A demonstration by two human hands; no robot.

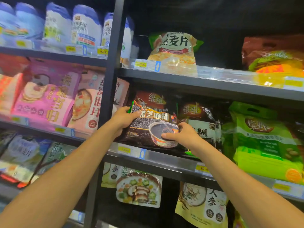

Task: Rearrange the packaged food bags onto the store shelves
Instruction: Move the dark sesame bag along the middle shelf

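**Fingers [181,126] of both hands closed round the black bag [151,122]**

Right hand [184,136] grips the bag's lower right edge, thumb laid on the printed bowl. Left hand [124,119] grips the upper left edge — thumb across the front. The bag is at the front of the middle shelf [166,159], just right of the upright post [113,63] and touching a second dark bag [202,124]. Green bags [263,142] stand farther right — an oat bag [174,51] one shelf up.
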